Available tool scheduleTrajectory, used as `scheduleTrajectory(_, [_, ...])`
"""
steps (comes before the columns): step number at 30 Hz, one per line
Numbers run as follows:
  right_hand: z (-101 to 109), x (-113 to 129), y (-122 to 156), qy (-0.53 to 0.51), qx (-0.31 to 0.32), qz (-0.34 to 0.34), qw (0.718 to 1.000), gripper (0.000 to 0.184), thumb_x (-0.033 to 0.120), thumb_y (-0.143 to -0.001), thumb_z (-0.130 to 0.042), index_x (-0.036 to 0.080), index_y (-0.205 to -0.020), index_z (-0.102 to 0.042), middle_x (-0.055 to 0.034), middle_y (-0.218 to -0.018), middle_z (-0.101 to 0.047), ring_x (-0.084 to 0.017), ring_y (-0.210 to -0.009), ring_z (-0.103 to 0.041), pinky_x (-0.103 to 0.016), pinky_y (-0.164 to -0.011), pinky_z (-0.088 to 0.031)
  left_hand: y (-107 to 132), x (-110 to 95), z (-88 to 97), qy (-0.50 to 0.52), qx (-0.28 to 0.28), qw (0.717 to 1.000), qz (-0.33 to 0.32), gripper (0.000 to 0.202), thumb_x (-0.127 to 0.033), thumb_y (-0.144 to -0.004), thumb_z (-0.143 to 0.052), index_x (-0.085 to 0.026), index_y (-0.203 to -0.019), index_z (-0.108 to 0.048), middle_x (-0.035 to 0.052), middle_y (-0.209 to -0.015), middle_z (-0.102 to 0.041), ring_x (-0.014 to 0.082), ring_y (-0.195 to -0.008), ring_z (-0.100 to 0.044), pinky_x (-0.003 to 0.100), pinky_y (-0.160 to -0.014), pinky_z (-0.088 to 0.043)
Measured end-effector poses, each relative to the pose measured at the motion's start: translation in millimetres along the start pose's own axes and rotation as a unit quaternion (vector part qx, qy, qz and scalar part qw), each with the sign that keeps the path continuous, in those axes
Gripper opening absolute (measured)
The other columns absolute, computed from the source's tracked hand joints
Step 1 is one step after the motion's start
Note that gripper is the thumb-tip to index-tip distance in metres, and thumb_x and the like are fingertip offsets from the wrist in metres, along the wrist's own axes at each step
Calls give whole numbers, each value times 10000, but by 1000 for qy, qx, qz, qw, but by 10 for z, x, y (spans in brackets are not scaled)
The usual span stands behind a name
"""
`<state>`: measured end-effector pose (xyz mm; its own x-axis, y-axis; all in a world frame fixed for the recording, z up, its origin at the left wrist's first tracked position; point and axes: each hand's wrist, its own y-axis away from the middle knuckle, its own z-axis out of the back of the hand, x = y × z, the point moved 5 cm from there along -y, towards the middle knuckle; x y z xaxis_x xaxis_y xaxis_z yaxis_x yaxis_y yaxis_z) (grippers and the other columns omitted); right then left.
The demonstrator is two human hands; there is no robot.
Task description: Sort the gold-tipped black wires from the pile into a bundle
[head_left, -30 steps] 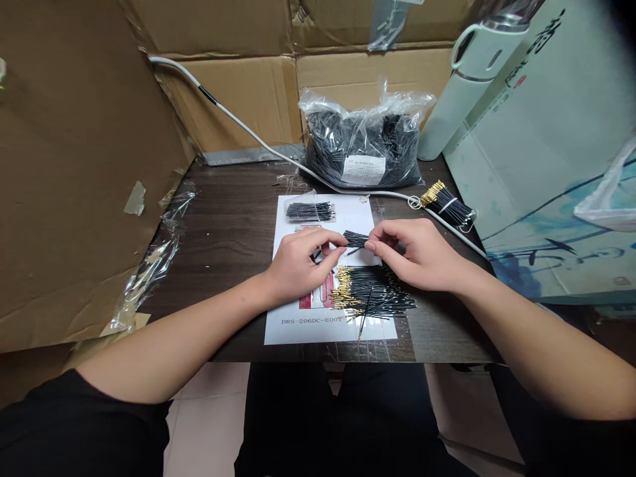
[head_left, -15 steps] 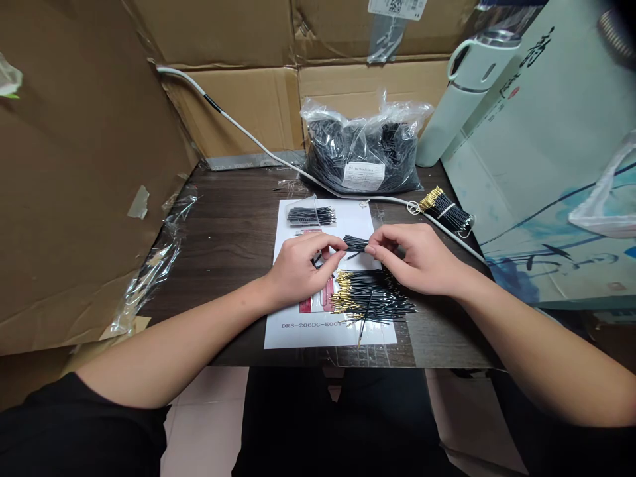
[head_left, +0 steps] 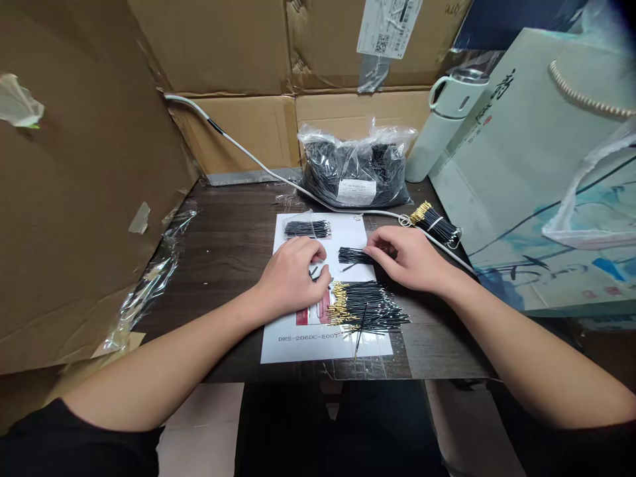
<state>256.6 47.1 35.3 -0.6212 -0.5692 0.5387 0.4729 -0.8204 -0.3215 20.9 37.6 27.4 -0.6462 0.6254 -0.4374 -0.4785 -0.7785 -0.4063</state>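
Note:
My right hand (head_left: 405, 258) pinches the right end of a small bundle of black wires (head_left: 352, 256) on the white sheet. My left hand (head_left: 293, 275) hovers over the sheet to the left, thumb and forefinger parted. A few short black pieces (head_left: 313, 272) show in the gap between those fingers. Just below both hands lies a spread pile of black wires with gold tips (head_left: 370, 308), one wire lying crosswise on top. Another batch of black wires (head_left: 307, 228) rests in a clear plastic bag at the sheet's top.
A clear bag of black pieces (head_left: 355, 165) stands at the back. Right of it are a pale bottle (head_left: 437, 126) and a paper bag (head_left: 546, 185). A banded bundle of gold-tipped wires (head_left: 436, 224) lies beside a white cable (head_left: 248, 151). Cardboard (head_left: 79, 165) walls the left.
My left hand has come away from the small wire bundle, moving left and down. My right hand stays at the bundle's right end. The view has tilted slightly up.

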Motion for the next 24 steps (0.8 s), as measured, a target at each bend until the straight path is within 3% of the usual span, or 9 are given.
scheduleTrajectory(5, [-45, -78, -23, -6, 10, 13, 1000, 135, 274, -1067, -664, 185, -971, -701, -44, -883, -692, -185, -786, -606, -330, -738, -459, 10, 47, -40, -94, 51, 993, 49, 168, -286, -869, -714, -181, -960, -618, 98, -977, -650, 300, -981, -615, 462, -898, -541])
scheduleTrajectory(14, [-52, -128, -39, 27, 35, 65, 997, 128, 265, -1078, -661, 179, -1010, -728, -73, -967, -709, -222, -900, -638, -366, -818, -491, 9, 42, -47, -95, 64, 991, 63, 93, -242, -889, -644, -200, -840, -577, 83, -926, -668, 293, -944, -622, 464, -877, -536])
scheduleTrajectory(24, [46, 141, 29, 22, 72, 91, 993, 86, 249, -1025, -691, 165, -1017, -711, -59, -921, -643, -209, -865, -589, -363, -797, -475, 14, 32, -47, -89, 66, 992, 55, 114, -202, -827, -646, -206, -772, -547, 70, -845, -659, 263, -833, -610, 421, -766, -488])
